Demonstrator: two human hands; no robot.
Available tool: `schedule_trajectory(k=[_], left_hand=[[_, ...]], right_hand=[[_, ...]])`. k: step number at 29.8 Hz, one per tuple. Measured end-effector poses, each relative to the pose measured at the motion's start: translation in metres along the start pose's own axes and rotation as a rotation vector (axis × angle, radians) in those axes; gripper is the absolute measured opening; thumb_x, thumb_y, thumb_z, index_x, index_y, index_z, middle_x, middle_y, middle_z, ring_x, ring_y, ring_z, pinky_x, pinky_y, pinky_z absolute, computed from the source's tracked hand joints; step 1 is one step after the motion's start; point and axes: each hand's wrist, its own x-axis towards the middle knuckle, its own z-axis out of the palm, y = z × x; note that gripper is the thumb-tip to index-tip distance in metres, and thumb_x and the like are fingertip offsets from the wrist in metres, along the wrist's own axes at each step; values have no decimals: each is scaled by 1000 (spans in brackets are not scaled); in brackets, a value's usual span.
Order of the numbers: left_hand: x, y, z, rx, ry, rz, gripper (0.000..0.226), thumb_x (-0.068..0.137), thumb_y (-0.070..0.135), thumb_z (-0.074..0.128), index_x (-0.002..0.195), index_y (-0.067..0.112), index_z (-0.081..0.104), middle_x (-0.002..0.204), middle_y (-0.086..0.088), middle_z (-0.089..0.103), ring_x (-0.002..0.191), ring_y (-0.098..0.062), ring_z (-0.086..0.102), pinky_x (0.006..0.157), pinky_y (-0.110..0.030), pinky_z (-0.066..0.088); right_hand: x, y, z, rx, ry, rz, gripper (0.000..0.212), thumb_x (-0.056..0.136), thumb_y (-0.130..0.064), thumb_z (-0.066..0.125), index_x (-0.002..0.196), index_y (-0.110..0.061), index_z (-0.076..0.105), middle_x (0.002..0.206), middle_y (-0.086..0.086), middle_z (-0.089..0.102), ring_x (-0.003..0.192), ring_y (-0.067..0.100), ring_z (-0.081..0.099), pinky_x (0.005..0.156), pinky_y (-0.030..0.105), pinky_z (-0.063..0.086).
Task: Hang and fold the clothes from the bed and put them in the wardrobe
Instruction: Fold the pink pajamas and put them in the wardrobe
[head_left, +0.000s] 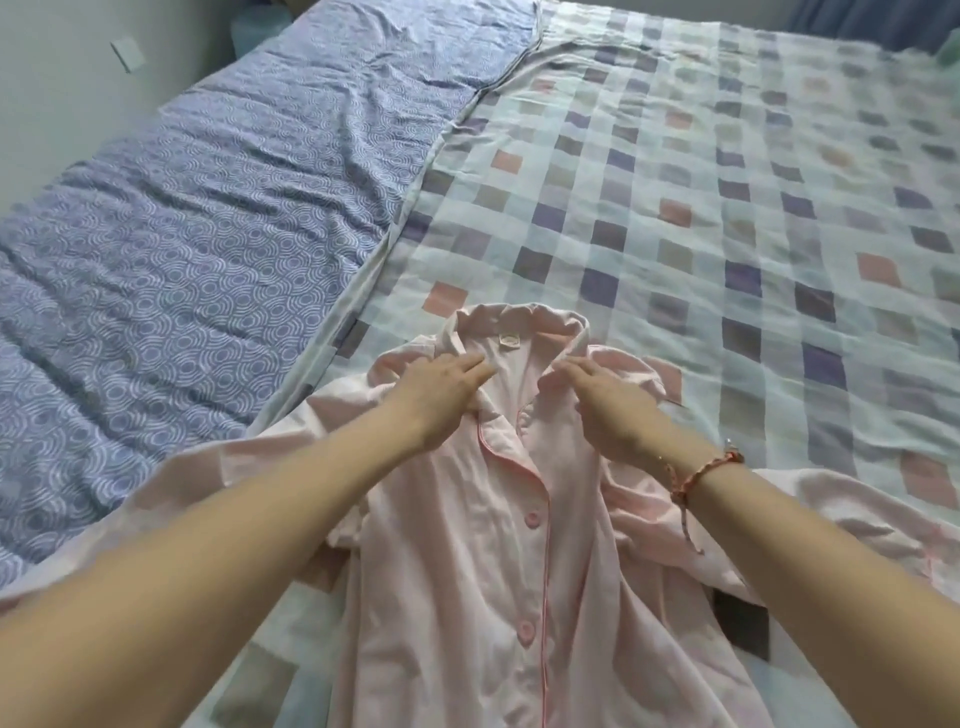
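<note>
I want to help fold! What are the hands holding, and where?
The pink shirt, at its collar: left hand presses flat on one side; whether the right hand pinches it is unclear.

Looking forward and down from head height, wide-angle, close over the bed, facing across toward its far side.

pink shirt cut off below, one sleeve partly under forearm

No legible text. Small white neck label inside the collar of the pink pyjama shirt shows faint marking, too blurred to read.
</note>
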Motion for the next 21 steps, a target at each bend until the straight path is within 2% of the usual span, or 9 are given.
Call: schedule_trajectory(k=[2, 5, 7, 9, 11, 13, 16, 19, 21], left_hand=[[24, -7, -3, 23, -133, 51, 52, 97, 23, 43, 146, 23, 25, 149, -1, 31, 122, -26, 48, 90, -40, 44], [56, -26, -1, 118, -278, 8, 40, 91, 39, 49, 121, 13, 53, 124, -9, 53, 107, -30, 56, 78, -35, 44], [60, -40, -14, 121, -242, -16, 27, 85, 35, 55, 91, 10, 62, 102, -11, 63, 92, -31, 60, 71, -31, 44], [65, -62, -28, 95, -171, -72, 19, 83, 31, 58, 81, 12, 59, 89, -10, 64, 83, -30, 60, 66, -29, 42], [75, -80, -38, 135, -77, -150, 25, 85, 32, 57, 96, 10, 64, 102, -13, 64, 94, -31, 61, 70, -31, 41], [81, -78, -33, 115, 4, -158, 35, 86, 33, 58, 116, 14, 60, 121, -11, 58, 110, -30, 57, 81, -34, 44], [68, -61, 3, -98, 113, -87, 48, 83, 24, 62, 128, 17, 50, 135, -8, 43, 122, -29, 45, 91, -39, 41], [17, -68, 32, -393, 309, -7, 48, 81, 12, 44, 128, 19, 47, 138, -16, 40, 122, -34, 45, 97, -42, 43], [-30, -82, 42, -383, 411, 33, 41, 84, 15, 42, 125, 15, 47, 137, -14, 42, 123, -30, 43, 102, -40, 38]], right_hand=[[33, 8, -5, -167, -98, -56, 61, 90, 0, 45, 145, -18, 27, 156, 0, 13, 122, 30, 48, 87, 34, 43], [75, 21, -4, -353, -237, -44, 20, 89, -20, 55, 109, -18, 57, 128, 2, 53, 107, 27, 56, 78, 28, 47], [75, 23, -23, -360, -241, -19, 5, 88, -21, 56, 83, -22, 57, 94, -7, 62, 95, 23, 57, 64, 25, 42], [83, 29, -37, -357, -54, 47, 9, 88, -20, 54, 94, -19, 60, 95, 1, 60, 92, 28, 56, 59, 27, 37], [98, 34, -39, -343, 133, 85, 23, 90, -19, 52, 111, -12, 58, 114, 11, 58, 99, 32, 57, 65, 30, 42], [111, 30, -24, -94, 213, 54, 29, 91, -15, 51, 119, -9, 55, 133, 11, 47, 116, 32, 51, 83, 34, 42], [95, 18, -3, 403, 291, 27, 34, 83, 7, 50, 115, -3, 59, 127, 9, 48, 124, 23, 44, 98, 20, 32], [48, 25, 7, 431, 296, 49, 42, 83, 9, 54, 120, -9, 62, 130, 1, 52, 127, 15, 43, 94, -2, 20], [17, 32, 9, 464, 272, 50, 41, 84, 7, 56, 118, -15, 65, 133, -3, 52, 131, 13, 41, 104, 3, 18]])
